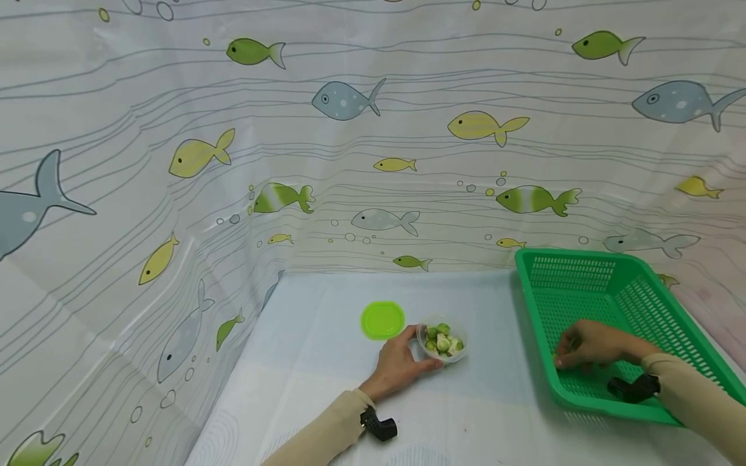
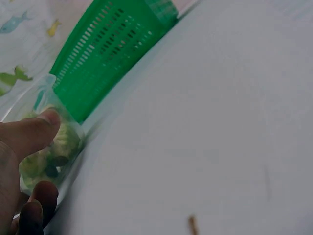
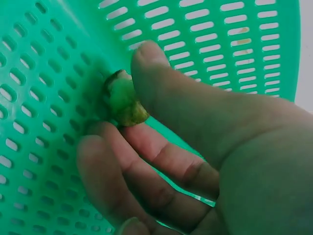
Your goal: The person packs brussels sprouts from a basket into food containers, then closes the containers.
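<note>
My left hand (image 1: 399, 366) holds a small clear plastic bowl (image 1: 465, 336) from its left side, thumb at the near edge. Several Brussels sprouts (image 1: 444, 343) fill the bowl, which stands on the table; the left wrist view shows the thumb (image 2: 36, 132) against its clear wall. Inside the green basket, my right hand (image 1: 594, 343) is low by the left wall. A single Brussels sprout (image 3: 124, 100) sits pinched between its thumb and fingers in the right wrist view, close to the perforated wall. In the head view the hand mostly hides that sprout.
The green plastic basket (image 1: 583, 307) stands at the right of the table, its raised rim around my right wrist. A bright green lid (image 1: 382, 320) lies flat behind and left of the bowl. A fish-patterned curtain (image 1: 350, 175) closes off the back and left.
</note>
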The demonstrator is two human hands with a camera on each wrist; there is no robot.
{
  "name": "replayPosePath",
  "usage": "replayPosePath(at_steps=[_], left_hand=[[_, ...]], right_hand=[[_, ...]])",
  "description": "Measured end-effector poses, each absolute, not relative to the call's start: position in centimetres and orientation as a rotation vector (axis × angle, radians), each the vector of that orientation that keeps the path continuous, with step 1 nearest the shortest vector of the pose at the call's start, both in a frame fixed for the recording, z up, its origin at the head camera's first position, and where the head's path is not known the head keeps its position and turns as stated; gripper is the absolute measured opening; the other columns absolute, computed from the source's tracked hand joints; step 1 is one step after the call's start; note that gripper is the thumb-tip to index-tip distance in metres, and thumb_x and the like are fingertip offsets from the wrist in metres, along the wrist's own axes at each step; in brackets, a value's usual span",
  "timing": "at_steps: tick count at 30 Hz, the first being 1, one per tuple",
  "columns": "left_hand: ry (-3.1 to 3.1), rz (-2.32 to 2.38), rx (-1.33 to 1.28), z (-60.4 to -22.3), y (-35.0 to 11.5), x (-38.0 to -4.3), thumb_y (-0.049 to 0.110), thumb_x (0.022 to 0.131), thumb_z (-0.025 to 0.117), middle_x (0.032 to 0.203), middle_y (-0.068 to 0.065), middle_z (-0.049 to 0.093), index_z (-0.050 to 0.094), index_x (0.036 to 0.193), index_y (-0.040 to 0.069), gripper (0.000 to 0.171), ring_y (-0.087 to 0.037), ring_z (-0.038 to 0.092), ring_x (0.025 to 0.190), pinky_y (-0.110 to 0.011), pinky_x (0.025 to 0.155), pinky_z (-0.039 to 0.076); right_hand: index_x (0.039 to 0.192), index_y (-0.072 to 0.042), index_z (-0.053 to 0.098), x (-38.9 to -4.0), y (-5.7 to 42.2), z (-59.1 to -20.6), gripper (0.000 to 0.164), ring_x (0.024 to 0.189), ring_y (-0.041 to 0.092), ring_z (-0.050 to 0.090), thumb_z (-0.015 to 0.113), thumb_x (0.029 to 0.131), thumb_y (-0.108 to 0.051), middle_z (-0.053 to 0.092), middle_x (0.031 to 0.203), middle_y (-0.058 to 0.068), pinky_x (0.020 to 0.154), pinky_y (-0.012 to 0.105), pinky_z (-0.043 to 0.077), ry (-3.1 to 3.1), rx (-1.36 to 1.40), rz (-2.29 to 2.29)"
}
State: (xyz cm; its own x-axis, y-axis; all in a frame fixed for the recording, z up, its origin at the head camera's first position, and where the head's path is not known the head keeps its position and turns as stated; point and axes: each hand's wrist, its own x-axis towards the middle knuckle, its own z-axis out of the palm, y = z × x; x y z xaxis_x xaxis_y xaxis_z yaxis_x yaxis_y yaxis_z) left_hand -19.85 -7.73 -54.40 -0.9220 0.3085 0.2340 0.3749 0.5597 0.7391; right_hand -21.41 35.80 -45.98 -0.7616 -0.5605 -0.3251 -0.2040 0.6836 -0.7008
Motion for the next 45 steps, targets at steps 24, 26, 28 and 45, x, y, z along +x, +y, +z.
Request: replayPosePath(at_steps=[24, 26, 28, 45], left_hand=[[-2.700, -1.315, -0.589, -54.6, -7.9, -19.9, 0.044, 0.078, 0.094, 0.135, -0.009, 0.072, 0.061, 0.141, 0.013, 0.078, 0.002, 0.046, 0.060, -0.019, 0.058, 0.040], [-2.703, -1.312, -0.591, -54.6, -7.9, -19.9, 0.045, 0.078, 0.094, 0.135, -0.010, 0.072, 0.061, 0.141, 0.013, 0.078, 0.002, 0.046, 0.061, -0.018, 0.059, 0.041], [-2.704, -1.314, -0.593, -54.6, -7.9, -19.9, 0.045, 0.079, 0.093, 0.135, -0.010, 0.072, 0.061, 0.141, 0.013, 0.077, 0.002, 0.046, 0.061, -0.018, 0.058, 0.041], [-2.697, -1.347, -0.592, -54.4, -7.8, -19.8, 0.043, 0.078, 0.094, 0.135, -0.009, 0.073, 0.062, 0.141, 0.014, 0.076, 0.003, 0.046, 0.059, -0.018, 0.056, 0.040]], right_hand=[[0.103, -0.009, 0.078, -22.7, 35.6, -46.2, 0.027, 0.083, 0.004, 0.064, 0.091, 0.082, -0.020, 0.074, 0.094, -0.004, 0.067, 0.028, 0.054, 2.474, -0.847, -0.867], [0.101, -0.010, 0.078, -22.7, 35.4, -46.2, 0.028, 0.082, 0.005, 0.064, 0.093, 0.080, -0.020, 0.073, 0.093, -0.004, 0.067, 0.028, 0.054, 2.500, -0.858, -0.838], [0.099, -0.012, 0.077, -22.7, 35.3, -46.2, 0.027, 0.082, 0.006, 0.064, 0.093, 0.079, -0.020, 0.073, 0.092, -0.005, 0.067, 0.028, 0.054, 2.522, -0.862, -0.814], [0.098, -0.015, 0.081, -23.0, 35.7, -46.7, 0.020, 0.079, -0.001, 0.064, 0.091, 0.084, -0.024, 0.076, 0.090, -0.008, 0.065, 0.027, 0.055, 2.524, -0.973, -0.843]])
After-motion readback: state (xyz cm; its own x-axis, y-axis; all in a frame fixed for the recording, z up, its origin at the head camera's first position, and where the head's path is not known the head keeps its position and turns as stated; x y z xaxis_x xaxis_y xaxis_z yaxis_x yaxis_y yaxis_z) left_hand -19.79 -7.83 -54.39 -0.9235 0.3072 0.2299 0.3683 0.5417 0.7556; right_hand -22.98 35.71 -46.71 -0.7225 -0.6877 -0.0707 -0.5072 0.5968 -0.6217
